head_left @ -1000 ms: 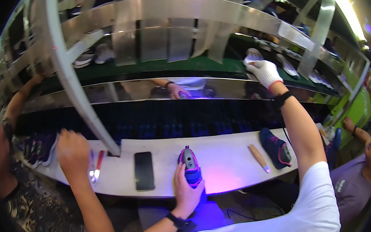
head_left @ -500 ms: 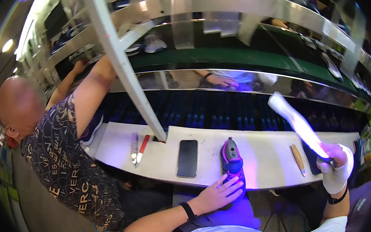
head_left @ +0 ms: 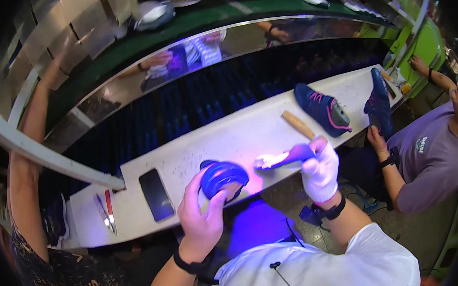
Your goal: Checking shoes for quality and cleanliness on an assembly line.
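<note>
- The dark blue, rounded shoe upper (head_left: pixel 222 176) is up over the front edge of the long white worktop (head_left: pixel 229 143), with the bare left hand (head_left: pixel 202 220) wrapped round it, thumb on the near side.
- White-gloved right hand (head_left: pixel 320 173) is gripping one end of a long, flat, pale shoe sole (head_left: pixel 288 157), right beside the upper, with a gap between them.
- My guess: the upper's light, soft and squashy, so cup it round the firmer end rather than pinching the fabric.
- Sole's probably light, bendy rubber or foam. I'd hold it by the side edges; bare fingers might slip less than the glove.
- Hard to make out: most of the upper is behind the left hand or end-on, so can't tell toe from heel. Glove hides the sole's right end, and violet glare muddies its true colour.
</note>
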The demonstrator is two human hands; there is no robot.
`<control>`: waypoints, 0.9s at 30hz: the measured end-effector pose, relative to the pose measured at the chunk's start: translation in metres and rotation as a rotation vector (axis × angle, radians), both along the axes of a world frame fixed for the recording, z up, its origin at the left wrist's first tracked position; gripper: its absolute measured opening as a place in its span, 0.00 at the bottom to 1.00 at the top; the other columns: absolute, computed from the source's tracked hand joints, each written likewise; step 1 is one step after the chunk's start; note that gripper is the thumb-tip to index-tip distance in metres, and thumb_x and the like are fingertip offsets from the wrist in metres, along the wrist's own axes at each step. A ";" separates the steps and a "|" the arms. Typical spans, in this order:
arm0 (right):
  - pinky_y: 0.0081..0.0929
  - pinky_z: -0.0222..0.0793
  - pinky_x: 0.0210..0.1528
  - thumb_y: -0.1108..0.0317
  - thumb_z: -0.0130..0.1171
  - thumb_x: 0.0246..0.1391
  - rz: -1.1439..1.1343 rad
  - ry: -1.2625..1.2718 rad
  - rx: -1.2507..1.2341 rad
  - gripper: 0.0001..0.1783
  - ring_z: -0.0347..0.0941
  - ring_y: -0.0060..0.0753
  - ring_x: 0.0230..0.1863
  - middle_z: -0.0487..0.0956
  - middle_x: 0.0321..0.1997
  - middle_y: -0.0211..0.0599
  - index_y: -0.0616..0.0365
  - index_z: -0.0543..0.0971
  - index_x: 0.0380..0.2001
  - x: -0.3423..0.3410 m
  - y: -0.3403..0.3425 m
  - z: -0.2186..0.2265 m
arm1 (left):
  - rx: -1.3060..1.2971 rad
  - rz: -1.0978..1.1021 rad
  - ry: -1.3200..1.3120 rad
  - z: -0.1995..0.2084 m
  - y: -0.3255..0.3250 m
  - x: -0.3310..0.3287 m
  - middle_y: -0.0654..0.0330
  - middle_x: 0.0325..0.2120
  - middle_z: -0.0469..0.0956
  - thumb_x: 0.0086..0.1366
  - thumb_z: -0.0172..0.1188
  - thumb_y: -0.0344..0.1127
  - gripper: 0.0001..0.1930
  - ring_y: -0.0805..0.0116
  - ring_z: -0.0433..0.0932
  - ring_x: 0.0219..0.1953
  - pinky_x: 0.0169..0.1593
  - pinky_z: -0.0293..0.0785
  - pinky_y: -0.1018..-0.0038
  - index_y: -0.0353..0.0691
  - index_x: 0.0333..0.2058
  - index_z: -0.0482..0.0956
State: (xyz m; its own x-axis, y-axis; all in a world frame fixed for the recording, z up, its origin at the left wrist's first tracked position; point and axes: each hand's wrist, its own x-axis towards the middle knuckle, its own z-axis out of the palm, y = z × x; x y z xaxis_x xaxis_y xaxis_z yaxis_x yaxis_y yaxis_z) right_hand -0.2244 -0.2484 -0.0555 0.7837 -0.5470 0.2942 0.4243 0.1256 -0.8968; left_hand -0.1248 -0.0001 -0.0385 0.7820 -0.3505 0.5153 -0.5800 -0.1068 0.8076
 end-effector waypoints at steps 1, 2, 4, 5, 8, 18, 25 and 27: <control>0.35 0.78 0.57 0.68 0.76 0.57 0.051 0.057 -0.041 0.18 0.83 0.33 0.51 0.87 0.48 0.47 0.58 0.74 0.39 0.002 0.000 0.007 | -0.132 0.000 0.017 -0.006 -0.006 -0.004 0.40 0.51 0.84 0.68 0.70 0.26 0.21 0.52 0.86 0.53 0.61 0.80 0.60 0.29 0.55 0.72; 0.39 0.78 0.58 0.68 0.79 0.54 0.228 -0.052 0.043 0.20 0.84 0.43 0.56 0.87 0.50 0.53 0.59 0.74 0.38 0.000 0.003 0.014 | -0.272 -0.044 -0.021 -0.010 -0.009 -0.005 0.39 0.52 0.84 0.66 0.71 0.24 0.20 0.52 0.86 0.53 0.61 0.79 0.59 0.30 0.51 0.71; 0.44 0.77 0.62 0.67 0.82 0.50 0.429 -0.127 -0.204 0.23 0.80 0.52 0.62 0.83 0.59 0.60 0.59 0.74 0.38 0.001 0.010 0.026 | -0.214 -0.041 -0.075 -0.015 -0.007 -0.007 0.35 0.52 0.83 0.64 0.72 0.21 0.20 0.46 0.87 0.52 0.59 0.81 0.57 0.36 0.46 0.67; 0.45 0.76 0.64 0.67 0.83 0.48 0.469 -0.064 -0.305 0.24 0.79 0.55 0.65 0.80 0.63 0.62 0.58 0.74 0.37 0.001 0.013 0.029 | -0.124 -0.067 -0.160 -0.015 -0.001 -0.008 0.34 0.53 0.82 0.64 0.72 0.21 0.19 0.44 0.87 0.52 0.58 0.82 0.58 0.37 0.45 0.68; 0.49 0.71 0.70 0.68 0.84 0.47 0.530 0.131 -0.229 0.24 0.75 0.55 0.69 0.75 0.70 0.64 0.56 0.74 0.35 0.008 0.037 0.021 | -0.015 -0.146 -0.222 -0.013 0.016 -0.016 0.31 0.55 0.81 0.65 0.71 0.21 0.17 0.36 0.86 0.53 0.55 0.84 0.59 0.37 0.45 0.71; 0.66 0.51 0.80 0.66 0.85 0.45 0.435 -0.136 -0.283 0.28 0.76 0.61 0.70 0.79 0.65 0.68 0.53 0.72 0.37 -0.008 0.074 -0.021 | -0.282 -0.151 0.205 -0.030 0.026 -0.079 0.26 0.62 0.74 0.70 0.72 0.44 0.22 0.28 0.69 0.71 0.73 0.62 0.45 0.36 0.47 0.70; 0.66 0.55 0.79 0.68 0.83 0.48 0.492 -0.171 -0.390 0.25 0.76 0.61 0.69 0.80 0.64 0.64 0.51 0.72 0.38 -0.014 0.073 -0.030 | -0.223 -0.118 0.222 -0.043 0.036 -0.090 0.30 0.59 0.75 0.73 0.68 0.48 0.22 0.30 0.70 0.68 0.73 0.62 0.43 0.38 0.49 0.70; 0.67 0.58 0.77 0.68 0.83 0.48 0.498 -0.199 -0.420 0.25 0.77 0.64 0.68 0.81 0.64 0.59 0.50 0.72 0.38 -0.012 0.072 -0.029 | -0.196 -0.125 0.203 -0.038 0.038 -0.086 0.31 0.59 0.75 0.73 0.67 0.49 0.22 0.31 0.71 0.68 0.72 0.62 0.42 0.38 0.50 0.70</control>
State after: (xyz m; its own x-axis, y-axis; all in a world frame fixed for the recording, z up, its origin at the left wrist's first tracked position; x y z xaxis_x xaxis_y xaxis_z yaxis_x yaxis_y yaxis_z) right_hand -0.2367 -0.1765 -0.0846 0.8214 0.0572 0.5674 0.5680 0.0064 -0.8230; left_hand -0.2112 0.0379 -0.0761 0.8330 -0.3595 0.4205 -0.4038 0.1245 0.9064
